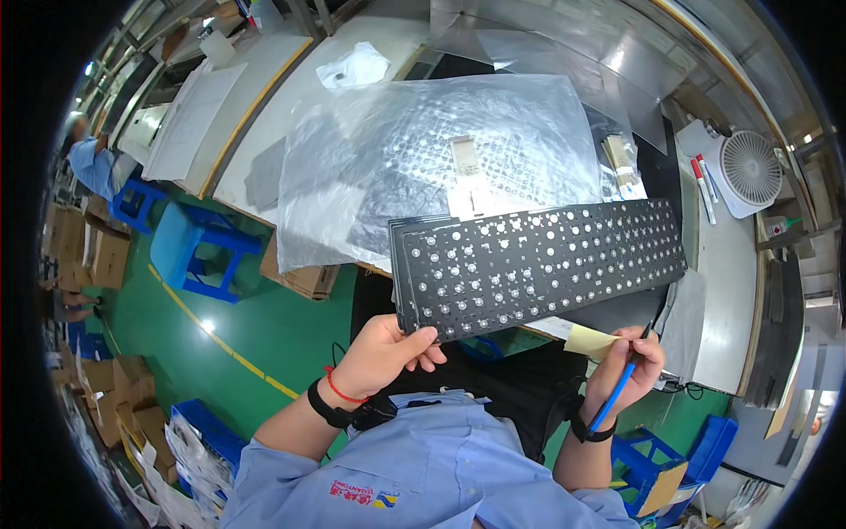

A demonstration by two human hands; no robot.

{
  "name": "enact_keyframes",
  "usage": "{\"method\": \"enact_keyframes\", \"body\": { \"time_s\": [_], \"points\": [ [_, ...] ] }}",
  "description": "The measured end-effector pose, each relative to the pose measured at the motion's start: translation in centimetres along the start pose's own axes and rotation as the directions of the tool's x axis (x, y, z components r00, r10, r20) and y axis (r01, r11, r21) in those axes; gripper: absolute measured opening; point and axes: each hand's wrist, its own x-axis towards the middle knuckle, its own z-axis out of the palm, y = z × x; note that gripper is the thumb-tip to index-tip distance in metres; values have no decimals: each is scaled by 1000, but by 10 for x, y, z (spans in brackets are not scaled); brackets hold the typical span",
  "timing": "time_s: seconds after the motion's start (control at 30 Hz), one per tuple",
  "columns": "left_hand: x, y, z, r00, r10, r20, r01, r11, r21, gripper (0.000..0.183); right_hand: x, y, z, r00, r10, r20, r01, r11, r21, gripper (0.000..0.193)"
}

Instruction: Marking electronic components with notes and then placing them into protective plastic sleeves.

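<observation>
My left hand [396, 351] is closed on the near left corner of a black keyboard plate [538, 264], thumb on top. The plate is long and dotted with rows of small round silvery spots. Stacked edges at its left side look like more than one layer. It lies tilted across the front of the bench. My right hand [624, 370] is closed near the plate's right end. Its fingers pinch a yellow paper slip [590, 341] and also hold a slim blue and black pen-like tool [612, 398]. Its exact kind I cannot make out.
Behind the plate lies a large clear plastic bag [352, 167] over dotted sheets, with a pale label [463, 157] on it. On the right stand a white fan [749, 167] and markers [704, 189]. Blue stools [198, 251] are to the left; a person [92, 166] sits far left.
</observation>
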Motion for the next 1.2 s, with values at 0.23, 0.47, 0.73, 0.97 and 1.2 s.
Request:
{"method": "enact_keyframes", "body": {
  "time_s": [0.23,0.47,0.73,0.97,1.2],
  "points": [
    [1,-6,0,999,36,-16,-34,997,73,24,15,10,7,998,-25,-50,23,999,-26,21],
    [0,-5,-2,1000,1,12,-1,1000,9,25,32,9,24,931,-334,148,362,902,-237,30],
    [1,-4,0,1000,-1,26,2,1000,-17,27,44,0,34,796,-210,568,455,826,-333,28],
    [1,-10,-2,998,50,46,-56,991,119,36,43,0,35,813,-199,548,423,848,-320,27],
    [1,-7,-6,998,-26,60,35,988,-152,26,43,-1,35,824,-168,542,398,851,-342,26]
  ]
}}
